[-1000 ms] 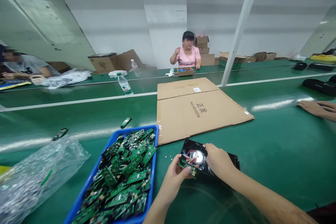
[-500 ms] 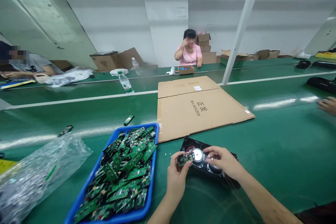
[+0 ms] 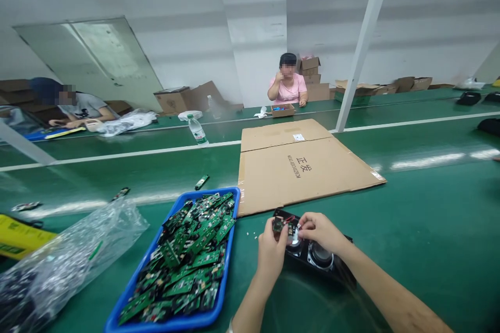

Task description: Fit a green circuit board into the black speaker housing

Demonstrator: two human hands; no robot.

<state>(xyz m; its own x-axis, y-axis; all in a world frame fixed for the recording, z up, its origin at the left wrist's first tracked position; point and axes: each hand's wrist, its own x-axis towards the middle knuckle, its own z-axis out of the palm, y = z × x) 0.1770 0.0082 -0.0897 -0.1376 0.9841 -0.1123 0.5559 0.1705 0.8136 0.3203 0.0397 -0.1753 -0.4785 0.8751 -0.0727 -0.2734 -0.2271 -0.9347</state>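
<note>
Biggest worry first: that black speaker housing (image 3: 303, 256) is lying on the green table (image 3: 410, 229) right in front of you, speakers facing up, and I don't see anything bracing it. Lean on it with your right wrist and it could skid. Next size down is the circuit board (image 3: 278, 225). Your left hand (image 3: 272, 242) has it pinched between thumb and fingers over the housing's left end, so a loose pinch could drop it onto the speaker cone. Then the red wires (image 3: 290, 218) beside it — drag the board too far and I'd guess they're what gets strained. Your right hand (image 3: 322, 231) has its fingertips bunched close by the board, near something small and pale, but I can't tell if you've got hold of it. Tiniest risk: those white bits (image 3: 255, 234) on the table could get swept under your work.

Containers, big to small: the blue tray (image 3: 230, 242) on your left is heaped with green boards (image 3: 191, 255) — knock it and the top ones might slide. Beyond it, the clear plastic bag (image 3: 113, 229) has dark stuff inside, too blurry to name. Smallest is the little cardboard box (image 3: 283, 113) across the way, with blue pieces in it.
</note>
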